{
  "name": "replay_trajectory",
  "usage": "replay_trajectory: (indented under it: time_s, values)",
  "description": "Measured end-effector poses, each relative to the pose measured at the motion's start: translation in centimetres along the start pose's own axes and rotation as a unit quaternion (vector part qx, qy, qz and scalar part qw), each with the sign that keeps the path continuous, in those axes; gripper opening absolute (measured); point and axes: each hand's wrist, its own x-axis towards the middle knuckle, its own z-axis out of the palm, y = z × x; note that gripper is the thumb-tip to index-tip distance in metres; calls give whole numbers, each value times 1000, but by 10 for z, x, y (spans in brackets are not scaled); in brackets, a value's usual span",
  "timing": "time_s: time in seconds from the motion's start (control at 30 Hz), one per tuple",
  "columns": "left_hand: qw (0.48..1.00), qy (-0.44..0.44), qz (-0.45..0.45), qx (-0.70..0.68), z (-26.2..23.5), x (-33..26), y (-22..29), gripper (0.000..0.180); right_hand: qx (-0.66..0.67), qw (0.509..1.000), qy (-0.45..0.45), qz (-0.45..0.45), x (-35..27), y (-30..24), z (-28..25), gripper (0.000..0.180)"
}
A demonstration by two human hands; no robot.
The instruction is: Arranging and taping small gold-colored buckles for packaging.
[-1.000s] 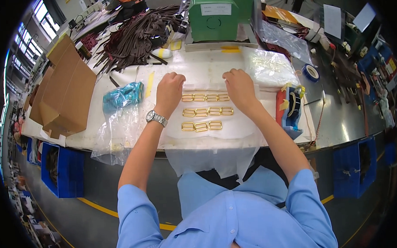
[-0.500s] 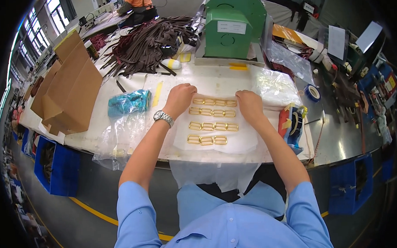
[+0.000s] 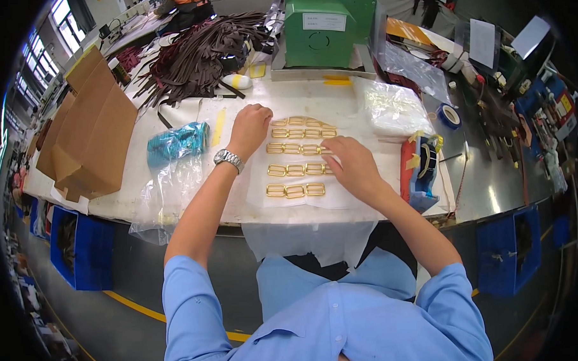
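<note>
Gold rectangular buckles (image 3: 295, 170) lie in several rows on a sheet of thin white paper (image 3: 353, 204) in front of me. The farthest row is partly hidden along a curved edge. At the sheet's far left corner is my left hand (image 3: 250, 129), its fingers curled closed on the paper; the fingertips are partly hidden. My right hand (image 3: 355, 167) lies low over the right ends of the middle rows. Its thumb and forefinger close round an end buckle, which the fingers partly cover.
A teal plastic-wrapped bundle (image 3: 178, 144) and a cardboard box (image 3: 99, 133) stand to the left. Behind are dark brown strips (image 3: 202, 59) and a green machine (image 3: 316, 39). On the right lie a clear bag of white material (image 3: 395, 110), a tape dispenser (image 3: 421, 169) and a blue tape roll (image 3: 449, 116).
My right hand has left the paper's far right corner and come nearer, to the row ends. The left hand stays at the far left corner. Another row of buckles shows at the far side.
</note>
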Motion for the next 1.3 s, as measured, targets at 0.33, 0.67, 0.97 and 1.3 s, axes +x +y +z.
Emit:
replay_trajectory:
  time_s: [0.33,0.67,0.97,1.3]
  values:
    - [988,-69,-115,70,-68,-109,63,42,-68,988,-136,-37,-132,1,-45,83]
    - [973,-36,-185,136,-59,-161,128,27,-16,991,-83,-106,-123,18,-55,58]
    - [966,-43,-232,103,-69,-168,124,32,15,988,-71,-136,-115,42,-43,21]
    - [954,-67,-281,74,-88,-190,144,36,14,978,-176,-110,-138,11,-64,16]
